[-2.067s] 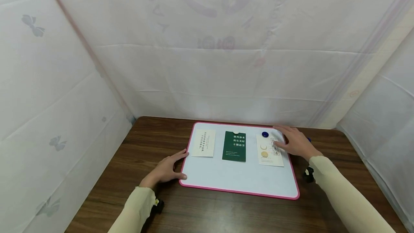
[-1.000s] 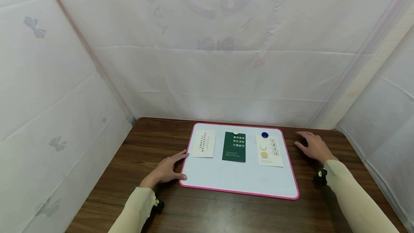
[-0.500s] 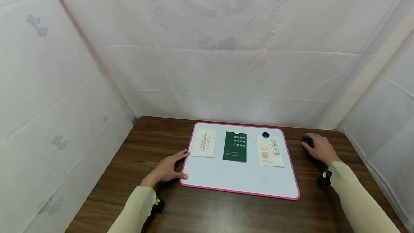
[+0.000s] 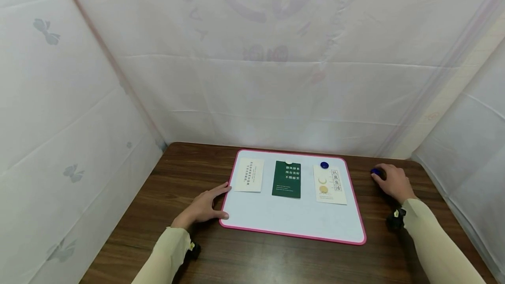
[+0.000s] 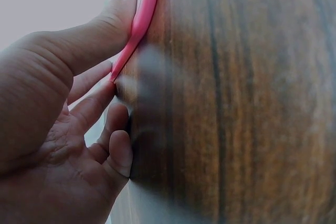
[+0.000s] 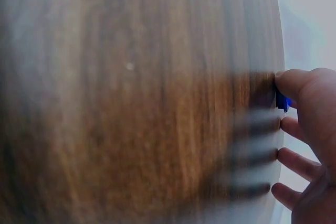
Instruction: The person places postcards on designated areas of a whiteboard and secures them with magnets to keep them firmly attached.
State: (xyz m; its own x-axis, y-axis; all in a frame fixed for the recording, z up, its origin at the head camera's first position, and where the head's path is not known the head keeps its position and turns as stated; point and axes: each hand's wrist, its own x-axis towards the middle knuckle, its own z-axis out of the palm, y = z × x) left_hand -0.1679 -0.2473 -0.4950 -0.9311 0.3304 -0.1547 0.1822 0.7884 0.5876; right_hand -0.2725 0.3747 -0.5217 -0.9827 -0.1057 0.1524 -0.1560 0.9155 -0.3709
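A whiteboard with a pink rim (image 4: 292, 232) lies on the desk. My left hand (image 4: 201, 206) rests at its left edge, thumb on the near corner, extended fingers along the rim. On the board lie a white card (image 4: 248, 176), a green card (image 4: 286, 181) and a card with a moon drawing (image 4: 324, 192). A round blue magnet (image 4: 324, 165) sits at the top of the moon card, and a pale round piece (image 4: 288, 162) at the top of the green one. Right of the board, my right hand (image 4: 393, 182) pinches a blue magnet (image 6: 281, 100), partly hidden, at the desk surface.
The dark wooden desk (image 4: 276, 260) stretches around the board. White printed sheeting (image 4: 221, 91) hangs behind it and along both sides. Each wrist carries a small black camera strap, under cream sleeves (image 4: 435, 236).
My right hand has left the moon card and shifted right across the desk to the blue magnet, where its thumb and finger now meet it. The left hand and board stay in place.
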